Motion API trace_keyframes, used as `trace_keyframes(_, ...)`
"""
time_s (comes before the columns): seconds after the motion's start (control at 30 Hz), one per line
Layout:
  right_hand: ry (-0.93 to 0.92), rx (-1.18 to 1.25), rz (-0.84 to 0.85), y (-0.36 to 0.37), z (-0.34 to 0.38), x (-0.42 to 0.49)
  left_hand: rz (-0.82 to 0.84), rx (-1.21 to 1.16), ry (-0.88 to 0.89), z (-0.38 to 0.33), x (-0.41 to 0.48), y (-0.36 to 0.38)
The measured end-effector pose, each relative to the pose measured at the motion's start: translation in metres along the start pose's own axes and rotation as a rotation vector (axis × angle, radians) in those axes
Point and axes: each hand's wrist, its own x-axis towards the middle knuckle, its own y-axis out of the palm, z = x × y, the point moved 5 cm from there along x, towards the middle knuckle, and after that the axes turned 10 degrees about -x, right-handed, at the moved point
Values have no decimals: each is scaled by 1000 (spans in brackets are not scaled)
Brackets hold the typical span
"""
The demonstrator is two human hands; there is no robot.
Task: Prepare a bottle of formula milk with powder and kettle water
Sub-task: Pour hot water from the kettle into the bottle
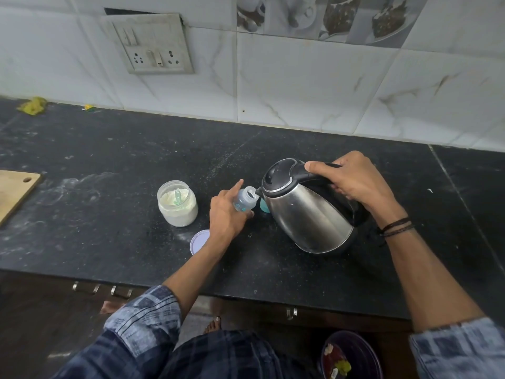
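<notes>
My left hand [228,213] grips a small clear baby bottle [245,202], uncapped and tilted toward the right. A steel kettle [306,212] with a black lid is tipped to the left, its spout touching the bottle's mouth. My right hand [352,181] is closed around the kettle's black handle. An open glass jar of white powder [177,203] with a green scoop inside stands left of the bottle. A teal piece [264,205], perhaps the bottle's cap, shows between bottle and kettle, mostly hidden.
The jar's round pale lid [198,240] lies on the black counter [109,165] under my left wrist. A wooden board [15,192] sits at the left edge. A tiled wall with a socket panel [153,45] stands behind. A dark bowl [351,356] is below the counter.
</notes>
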Motion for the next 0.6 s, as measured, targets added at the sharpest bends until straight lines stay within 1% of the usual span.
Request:
trace_keyframes(0.3, -11, -63, -1, 1, 9, 2, -7, 19, -15, 5, 2, -1)
trace_keyframes(0.6, -32, -77, 0, 2, 13, 4, -2, 28, -22, 9, 1, 0)
